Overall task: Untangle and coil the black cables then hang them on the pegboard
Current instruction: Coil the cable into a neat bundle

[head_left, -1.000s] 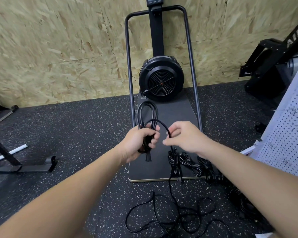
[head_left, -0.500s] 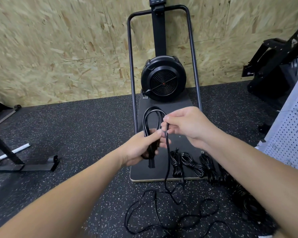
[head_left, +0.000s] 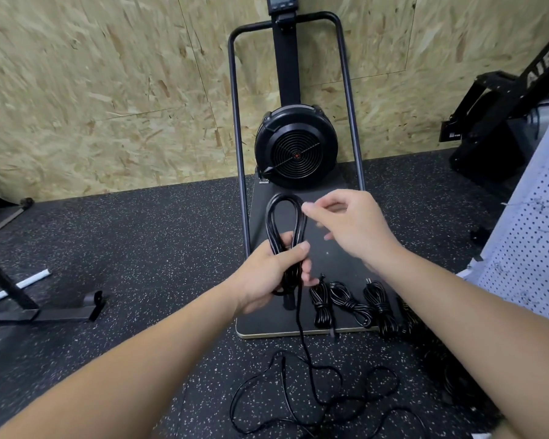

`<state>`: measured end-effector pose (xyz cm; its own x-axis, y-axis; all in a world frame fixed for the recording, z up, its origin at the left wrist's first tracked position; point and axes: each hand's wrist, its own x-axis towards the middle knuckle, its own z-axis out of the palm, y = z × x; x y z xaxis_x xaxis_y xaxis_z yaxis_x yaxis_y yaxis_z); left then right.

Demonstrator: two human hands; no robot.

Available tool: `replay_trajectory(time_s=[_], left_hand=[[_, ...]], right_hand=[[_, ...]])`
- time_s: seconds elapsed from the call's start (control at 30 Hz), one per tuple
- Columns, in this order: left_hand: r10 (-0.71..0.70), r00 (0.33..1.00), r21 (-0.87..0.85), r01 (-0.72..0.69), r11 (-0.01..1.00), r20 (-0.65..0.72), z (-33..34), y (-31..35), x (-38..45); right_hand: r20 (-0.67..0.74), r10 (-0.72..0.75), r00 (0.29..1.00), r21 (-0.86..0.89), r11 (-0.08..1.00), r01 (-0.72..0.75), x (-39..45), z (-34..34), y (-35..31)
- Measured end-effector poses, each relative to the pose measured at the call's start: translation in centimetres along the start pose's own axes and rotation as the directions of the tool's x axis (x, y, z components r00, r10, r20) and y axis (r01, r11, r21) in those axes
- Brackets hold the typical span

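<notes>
Coiling step in hand at frame centre: left hand (head_left: 274, 277) grips the looped black rubber cable (head_left: 284, 236), right hand (head_left: 351, 229) pinches its top strand; floor slack (head_left: 311, 394) judged next to gather

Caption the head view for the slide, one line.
Left hand grips a half-wound black cable coil while the right hand lays on another loop; bundled cables wait on the board.
</notes>
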<state>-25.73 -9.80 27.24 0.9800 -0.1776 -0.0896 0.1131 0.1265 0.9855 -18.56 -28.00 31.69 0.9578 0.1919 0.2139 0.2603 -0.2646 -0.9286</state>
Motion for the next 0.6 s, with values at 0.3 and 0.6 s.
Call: replay_trajectory(time_s=[0.3,0.6], left_hand=[[0.097,0.971,-0.18,-0.138,0.974,-0.217,-1.5,1.7,0.8],[0.2,0.911,-0.153,-0.269,0.951,-0.361,-4.9,2.1,1.5]], right_hand=[[0.66,0.177,0.73,-0.028,0.977,-0.211,-1.8,2.6,4.0],[0.67,0.331,0.665,-0.067,0.919,-0.39,-3.2,5.0,5.0]])
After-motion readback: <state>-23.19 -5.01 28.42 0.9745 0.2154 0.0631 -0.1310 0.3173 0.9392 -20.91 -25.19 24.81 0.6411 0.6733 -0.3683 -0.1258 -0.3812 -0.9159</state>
